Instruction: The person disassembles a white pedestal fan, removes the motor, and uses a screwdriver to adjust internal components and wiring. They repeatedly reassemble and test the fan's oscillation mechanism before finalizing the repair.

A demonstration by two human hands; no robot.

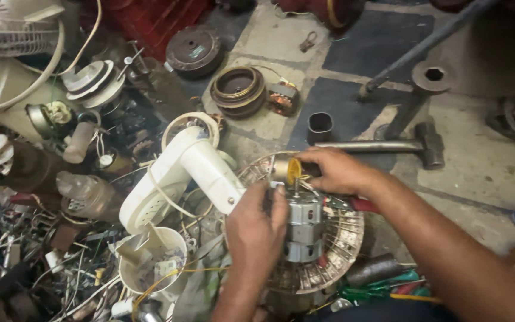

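A: Head view. Fan motor [303, 225], grey metal, blocky, stacked laminations visible, sits at centre of a round wire grille [341, 238] lying flat on the floor. Position: lower middle of frame.

B: Hands?

A: Left hand [256, 229] at the motor's 9 o'clock, fingers wrapped shut against its side, clamped on the motor. Right hand [336, 171] at the motor's 12 o'clock, fingers pinched together on a yellow part [294, 171] just above the shaft end. A red handle [363, 205] shows under the right wrist; cannot tell if the hand grips it.

B: Attached parts?

A: White fan neck [195, 164] runs from the motor toward 10 o'clock, ending in a round white base [150, 197]. White cord loops over it.

B: Surroundings?

A: Hammer [388, 145] at 1 o'clock, lying on concrete, apart from the grille. Copper-wound stator [283, 97] and a ring housing [238, 89] at 12 o'clock. Screwdrivers [382, 292] at 5 o'clock, beside the grille rim. White cup [150, 262] with scraps at 8 o'clock. Heap of wires and parts at 9 o'clock.
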